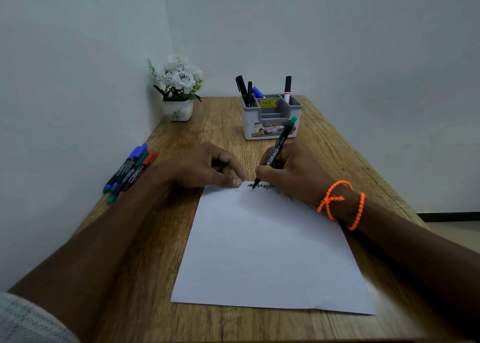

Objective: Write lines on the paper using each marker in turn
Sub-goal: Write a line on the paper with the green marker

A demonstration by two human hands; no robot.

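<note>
A white sheet of paper [267, 249] lies on the wooden table [223, 124]. My right hand [293, 172] grips a black marker with a green end [279, 145], its tip touching the paper's top edge, where a dark zigzag line [262, 186] runs. A fainter zigzag line [224, 190] sits to its left. My left hand [205, 166] rests at the sheet's top left corner, thumb on the paper, fingers curled round a small dark object [219, 164] that looks like the marker's cap. Several capped markers [130, 172], blue, green and red, lie at the table's left edge.
A white and grey organiser [271, 124] holding several pens stands behind my right hand. A white pot of white flowers [178, 109] sits in the far left corner against the wall. An orange bead bracelet [340, 203] circles my right wrist.
</note>
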